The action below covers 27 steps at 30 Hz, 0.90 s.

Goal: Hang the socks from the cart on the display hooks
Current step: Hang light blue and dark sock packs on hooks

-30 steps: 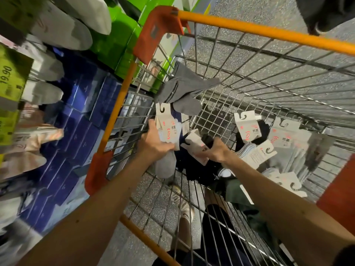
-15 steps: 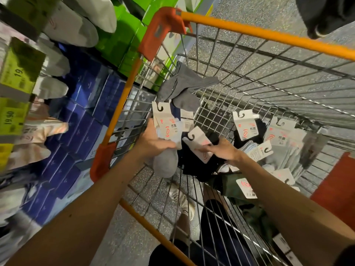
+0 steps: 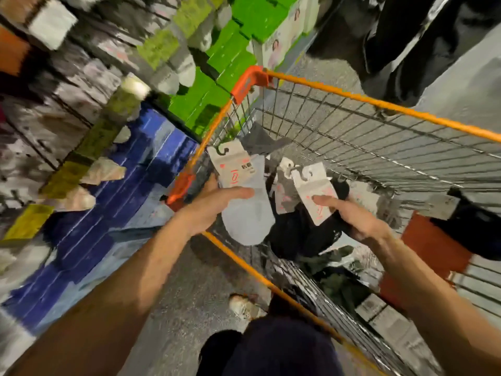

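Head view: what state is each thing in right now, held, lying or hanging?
left hand, fingers curled round the white socks.
white socks, held upright, hook card on top.
right hand, pinching the black sock pack.
black sock pack, held by its card over the cart.
grey sock, lying in the cart's far corner.
cart, holding more socks.

The wire cart (image 3: 379,147) stands on speckled floor (image 3: 176,308) — dark socks (image 3: 292,237) heaped inside, beneath the right grip (image 3: 355,221).

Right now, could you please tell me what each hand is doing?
Left hand: holds the pale grey socks.
Right hand: holds black socks by their card.
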{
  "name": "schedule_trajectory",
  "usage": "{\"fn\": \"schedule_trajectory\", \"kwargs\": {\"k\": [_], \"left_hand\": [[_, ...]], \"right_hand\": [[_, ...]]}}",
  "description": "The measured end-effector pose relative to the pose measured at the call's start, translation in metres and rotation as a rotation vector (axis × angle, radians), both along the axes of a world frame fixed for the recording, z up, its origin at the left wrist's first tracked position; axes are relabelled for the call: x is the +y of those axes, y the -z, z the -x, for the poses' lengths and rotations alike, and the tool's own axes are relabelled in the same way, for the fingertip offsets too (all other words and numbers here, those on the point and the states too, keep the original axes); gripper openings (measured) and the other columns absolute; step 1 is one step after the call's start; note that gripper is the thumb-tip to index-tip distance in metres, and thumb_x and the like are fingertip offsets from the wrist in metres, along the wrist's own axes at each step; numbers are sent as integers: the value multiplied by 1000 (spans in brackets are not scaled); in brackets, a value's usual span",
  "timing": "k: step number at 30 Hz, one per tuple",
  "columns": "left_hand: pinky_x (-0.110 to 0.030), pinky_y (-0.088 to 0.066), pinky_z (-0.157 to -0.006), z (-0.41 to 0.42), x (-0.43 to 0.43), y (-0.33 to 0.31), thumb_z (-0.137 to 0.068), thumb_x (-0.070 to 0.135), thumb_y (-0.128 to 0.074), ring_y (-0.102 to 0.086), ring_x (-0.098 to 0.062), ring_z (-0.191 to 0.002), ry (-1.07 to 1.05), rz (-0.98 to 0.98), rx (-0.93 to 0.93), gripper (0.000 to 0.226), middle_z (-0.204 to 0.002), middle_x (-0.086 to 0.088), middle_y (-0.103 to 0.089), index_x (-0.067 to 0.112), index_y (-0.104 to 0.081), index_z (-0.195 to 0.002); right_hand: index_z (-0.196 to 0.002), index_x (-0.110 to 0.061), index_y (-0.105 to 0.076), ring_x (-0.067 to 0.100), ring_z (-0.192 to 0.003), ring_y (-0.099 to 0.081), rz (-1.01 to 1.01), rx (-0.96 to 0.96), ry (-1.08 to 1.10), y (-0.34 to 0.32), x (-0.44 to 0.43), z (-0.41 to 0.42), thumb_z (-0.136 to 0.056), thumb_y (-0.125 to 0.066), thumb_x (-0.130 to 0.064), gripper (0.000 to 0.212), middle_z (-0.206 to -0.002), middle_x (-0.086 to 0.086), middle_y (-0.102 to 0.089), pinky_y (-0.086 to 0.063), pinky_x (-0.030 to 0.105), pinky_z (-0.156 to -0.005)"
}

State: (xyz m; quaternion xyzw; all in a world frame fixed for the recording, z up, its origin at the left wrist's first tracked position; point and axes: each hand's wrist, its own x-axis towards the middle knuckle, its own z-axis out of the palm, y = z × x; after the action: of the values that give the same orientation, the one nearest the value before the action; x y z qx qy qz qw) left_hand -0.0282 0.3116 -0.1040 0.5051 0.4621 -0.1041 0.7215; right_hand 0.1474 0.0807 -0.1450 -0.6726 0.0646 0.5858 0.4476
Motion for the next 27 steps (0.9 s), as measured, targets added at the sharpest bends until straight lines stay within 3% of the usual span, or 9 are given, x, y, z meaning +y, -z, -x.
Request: {"fn": "schedule_trajectory", "kwargs": {"k": [2, 5, 7, 9, 11, 15, 19, 23, 27], "left_hand": [[-38, -49, -100, 13, -6, -32, -56, 14, -89, -70, -15, -103, -65, 23, -93, 58, -108, 3, -76, 23, -72, -110], [-27, -58, -74, 37, -14, -94, -59, 6, -83, -74, -13, -83, -152, 28, -255, 30, -91, 3, -77, 27, -81, -80], [-24, -57, -63, 62, -17, -137, -59, 11, -81, -73, -13, -75, -184, 40, -330, 28, -85, 1, -76, 21, -79, -85], [-23, -56, -59, 87, -21, -183, -67, 11, -80, -72, -13, -70, -220, 3, -386, 29, -80, 1, -76, 18, -71, -94], [-22, -57, -58, 115, -25, -230, -82, 15, -70, -72, -11, -67, -265, -81, -438, 14, -77, 2, -76, 16, -68, -96], [-22, -58, -60, 183, -25, -311, -78, 30, -65, -73, -8, -70, -392, -269, -578, 25, -81, 5, -77, 20, -66, -101], [-24, -59, -66, 255, -24, -371, -68, 31, -69, -73, -12, -78, -488, -424, -661, 35, -90, 4, -77, 22, -69, -101], [-23, -58, -62, 312, -25, -409, -84, 18, -70, -73, -10, -73, -617, -519, -670, 21, -84, 4, -77, 16, -68, -105], [-32, -56, -81, 360, -27, -438, -61, 39, -92, -73, -18, -96, -706, -593, -629, 74, -106, -2, -76, 18, -63, -125]], "right_hand": [[-103, -4, -73, 17, -82, -74, -111, -56, 3, -39, 6, 8, -86, -71, -14, 20, -94, 7, -78, -57, 24, -67], [-110, 1, -72, 31, -96, -72, -212, -172, 21, -100, 19, 30, -81, -75, -16, 34, -106, 16, -75, -58, 37, -82], [-103, -2, -74, 31, -91, -73, -290, -208, 46, -143, 31, 53, -79, -75, -16, 28, -101, 16, -76, -58, 41, -86], [-101, -5, -73, 22, -81, -75, -388, -195, 67, -192, 47, 78, -74, -75, -15, 29, -97, 13, -77, -59, 33, -75], [-97, -7, -74, 15, -76, -75, -521, -219, 36, -248, 67, 108, -77, -73, -14, 21, -96, 10, -77, -58, 25, -67], [-73, -14, -81, 9, -71, -73, -802, -207, -82, -342, 99, 171, -72, -68, -16, 14, -82, 2, -78, -59, 22, -71], [-99, -6, -72, 11, -73, -74, -969, -143, -144, -403, 124, 235, -71, -64, -11, 30, -85, 4, -77, -60, 23, -72], [-101, -8, -70, 12, -72, -74, -1045, -172, -266, -445, 147, 294, -70, -65, -15, 32, -86, 4, -78, -59, 22, -64], [-105, -9, -70, 16, -72, -75, -1076, -197, -375, -479, 165, 342, -60, -80, -25, 49, -88, 6, -78, -60, 25, -62]]}}
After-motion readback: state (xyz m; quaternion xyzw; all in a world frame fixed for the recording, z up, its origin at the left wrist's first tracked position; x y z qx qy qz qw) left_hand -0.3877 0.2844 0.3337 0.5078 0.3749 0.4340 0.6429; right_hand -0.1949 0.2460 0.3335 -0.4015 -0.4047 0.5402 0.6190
